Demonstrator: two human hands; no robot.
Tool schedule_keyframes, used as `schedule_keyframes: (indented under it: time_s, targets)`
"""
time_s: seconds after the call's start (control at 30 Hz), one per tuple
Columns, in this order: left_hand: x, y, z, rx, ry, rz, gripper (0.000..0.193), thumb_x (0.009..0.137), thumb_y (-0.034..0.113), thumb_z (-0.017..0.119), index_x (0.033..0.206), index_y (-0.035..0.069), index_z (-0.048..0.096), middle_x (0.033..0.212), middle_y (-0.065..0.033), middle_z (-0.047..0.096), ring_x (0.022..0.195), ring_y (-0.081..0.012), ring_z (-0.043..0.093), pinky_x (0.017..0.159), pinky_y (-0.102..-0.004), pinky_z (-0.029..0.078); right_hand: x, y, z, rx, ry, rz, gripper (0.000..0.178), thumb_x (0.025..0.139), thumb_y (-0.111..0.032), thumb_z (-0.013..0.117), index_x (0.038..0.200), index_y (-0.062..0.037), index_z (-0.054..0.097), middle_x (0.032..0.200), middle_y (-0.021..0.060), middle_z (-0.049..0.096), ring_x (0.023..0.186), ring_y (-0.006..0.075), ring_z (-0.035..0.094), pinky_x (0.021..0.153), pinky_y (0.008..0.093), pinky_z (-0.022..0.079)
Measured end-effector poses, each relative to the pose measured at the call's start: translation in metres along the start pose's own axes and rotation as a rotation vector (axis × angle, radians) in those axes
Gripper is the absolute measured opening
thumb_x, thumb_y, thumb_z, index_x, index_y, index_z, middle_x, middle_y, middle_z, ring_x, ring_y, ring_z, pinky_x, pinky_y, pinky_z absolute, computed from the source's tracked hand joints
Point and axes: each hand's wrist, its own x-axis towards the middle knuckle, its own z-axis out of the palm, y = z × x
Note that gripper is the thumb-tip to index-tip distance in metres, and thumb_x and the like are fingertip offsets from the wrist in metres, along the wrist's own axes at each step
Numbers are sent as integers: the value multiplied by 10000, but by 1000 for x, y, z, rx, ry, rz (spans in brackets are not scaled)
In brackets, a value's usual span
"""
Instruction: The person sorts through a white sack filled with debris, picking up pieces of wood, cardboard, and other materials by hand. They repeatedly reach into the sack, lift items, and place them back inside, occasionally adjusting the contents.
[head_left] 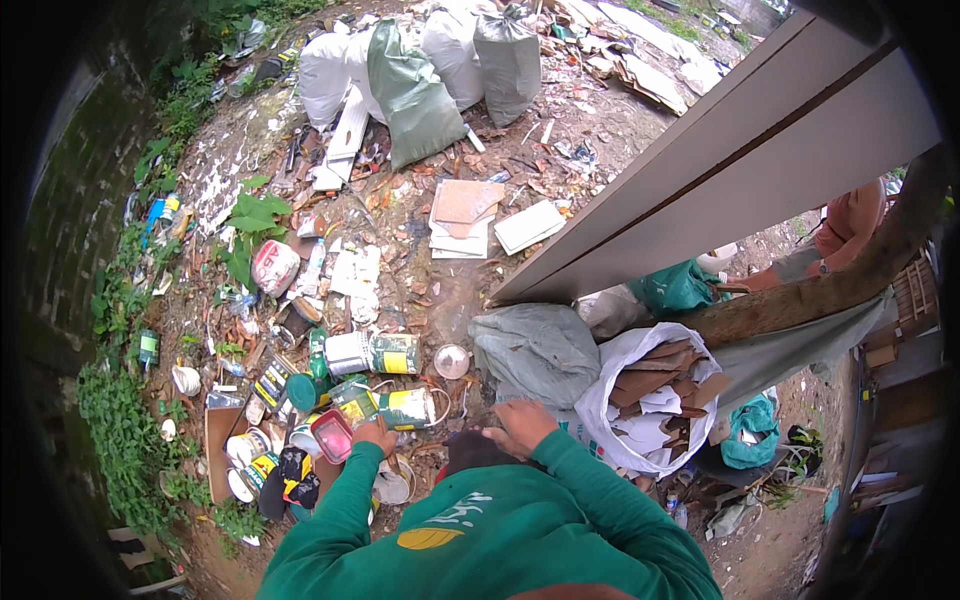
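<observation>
My left hand [376,436] comes out of a green sleeve, its fingers curled. It is among used paint cans, between a red-pink plastic container [333,437] and a white and green paint can [408,409] lying on its side with a wire handle. What its fingers hold, if anything, I cannot make out. My right hand [522,428] is to the right, fingers apart with nothing visible in them, near a grey-green sack [535,350]. Another green and yellow paint can [394,354] lies beyond the hands, beside a round whitish tub [452,361].
A white sack of brown and white broken pieces [690,340] stands at right, under a large leaning panel [720,150]. Full sacks [415,95] stand at the back. Flat tiles [466,203] lie in the middle. Another person [850,225] is at far right.
</observation>
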Motion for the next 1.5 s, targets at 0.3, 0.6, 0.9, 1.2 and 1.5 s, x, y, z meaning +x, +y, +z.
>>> schedule_keyframes:
  time_s: [0.3,0.6,0.9,1.2,1.5]
  targets:
    - [164,297,-368,-236,443,611,721,715,578,666,964,-96,717,942,-348,679,942,-460,687,866,-464,538,-165,63,-30,229,746,568,371,903,-279,689,1142,2,642,949,165,704,861,327,693,779,419,542]
    - [-81,468,-462,-1464,936,1569,481,996,394,432,1163,-45,534,1137,-213,601,981,-351,606,803,-536,603,-254,63,-59,223,1203,929,322,929,-279,670,1090,0,675,986,181,689,823,280,687,740,380,537]
    - [-177,475,-34,-233,-171,1731,203,922,111,643,1109,34,666,1019,-62,671,891,-149,644,717,-298,532,-298,141,-33,475,1325,1041,201,899,-115,603,1044,-7,689,940,177,714,839,303,701,798,384,544]
    - [-149,573,146,715,158,1728,554,775,231,747,1272,106,536,1369,-132,510,1239,-312,486,969,-460,427,-267,203,-35,478,1043,679,256,810,-45,584,1054,1,647,997,208,649,944,397,641,854,459,519]
    - [-137,604,187,1009,483,1387,731,703,295,790,1304,29,470,1319,-144,501,1213,-320,481,959,-462,364,-265,222,-27,490,754,572,259,816,-94,597,1048,21,604,970,197,592,925,392,640,809,475,546]
